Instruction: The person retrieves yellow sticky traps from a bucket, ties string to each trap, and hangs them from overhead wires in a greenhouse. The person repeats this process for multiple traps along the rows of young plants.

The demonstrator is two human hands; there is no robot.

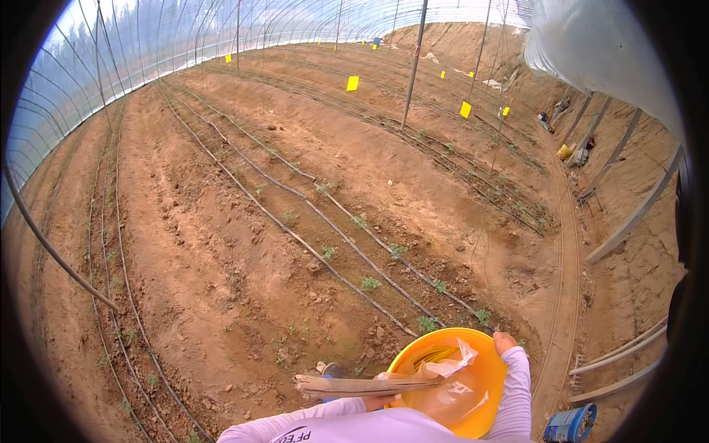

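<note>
A yellow plastic bucket is held against my body at the bottom of the view. My right hand grips its rim on the right side. My left hand is at the bucket's left side, beneath a weathered wooden stick that reaches over the rim; part of that hand is hidden, and whether it grips the stick or the bucket is unclear. Inside the bucket lie a clear plastic bag and a bundle of thin yellow strips.
Drip hoses run along soil beds with small green seedlings. Yellow cards hang near a metal pole. Slanted posts line the earth bank at right. A blue bucket stands at lower right.
</note>
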